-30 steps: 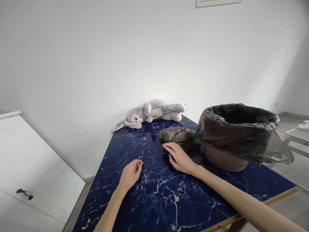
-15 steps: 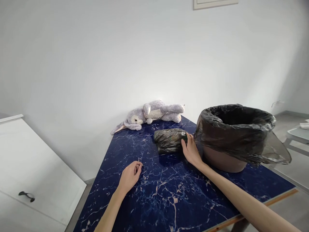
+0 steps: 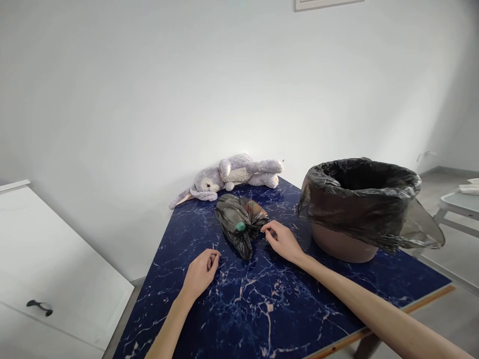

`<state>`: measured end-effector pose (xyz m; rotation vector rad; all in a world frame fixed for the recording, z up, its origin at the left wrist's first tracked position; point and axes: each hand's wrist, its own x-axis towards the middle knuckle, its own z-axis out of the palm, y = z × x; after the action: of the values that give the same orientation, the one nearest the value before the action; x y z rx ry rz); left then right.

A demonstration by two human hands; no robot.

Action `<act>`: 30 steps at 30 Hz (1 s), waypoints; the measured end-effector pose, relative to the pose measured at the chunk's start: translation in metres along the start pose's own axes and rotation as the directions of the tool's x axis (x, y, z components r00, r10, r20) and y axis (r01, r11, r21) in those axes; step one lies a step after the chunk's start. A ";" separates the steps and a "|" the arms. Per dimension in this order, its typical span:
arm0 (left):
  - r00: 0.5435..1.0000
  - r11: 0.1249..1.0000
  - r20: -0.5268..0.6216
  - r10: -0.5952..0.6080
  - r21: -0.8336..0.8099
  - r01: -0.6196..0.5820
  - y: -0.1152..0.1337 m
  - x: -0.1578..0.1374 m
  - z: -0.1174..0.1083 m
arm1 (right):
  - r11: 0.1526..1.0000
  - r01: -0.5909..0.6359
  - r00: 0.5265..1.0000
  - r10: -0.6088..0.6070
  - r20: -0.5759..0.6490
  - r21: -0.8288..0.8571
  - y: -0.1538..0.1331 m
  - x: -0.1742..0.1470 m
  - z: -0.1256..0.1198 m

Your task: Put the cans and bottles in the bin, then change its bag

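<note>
A knotted black garbage bag (image 3: 234,217) lies on the blue marbled table (image 3: 232,309), its gathered end pointing toward me. Something green and something reddish-brown show through its thin plastic. At the bag's right edge, my right hand (image 3: 282,242) has thumb and index finger pinched together on the plastic. My left hand (image 3: 202,269) rests on the table to the left of the bag, fingers curled in, with nothing visible in them. To the right stands a brown bin (image 3: 344,244) lined with a black bag (image 3: 359,209) folded over its rim.
A grey plush rabbit (image 3: 235,172) lies on its side along the table's far edge, against the white wall. On the left is a white cabinet (image 3: 56,259) with a dark handle. A grey chair (image 3: 460,204) stands beyond the table on the right.
The garbage bag has shifted left and turned, so its gathered end now faces me. My right hand has moved left and nearer to me with it. My left hand stays put.
</note>
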<state>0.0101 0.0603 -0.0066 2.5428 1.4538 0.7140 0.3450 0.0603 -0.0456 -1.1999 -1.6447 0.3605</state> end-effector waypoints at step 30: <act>0.890 0.839 -0.146 0.431 0.428 -0.336 0.061 -0.003 0.022 | 0.971 0.190 0.897 -0.232 0.376 0.148 -0.036 -0.017 0.009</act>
<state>0.0670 0.0284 -0.0067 3.2244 1.2528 0.8839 0.3181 0.0323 -0.0328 -0.8924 -2.0518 0.5713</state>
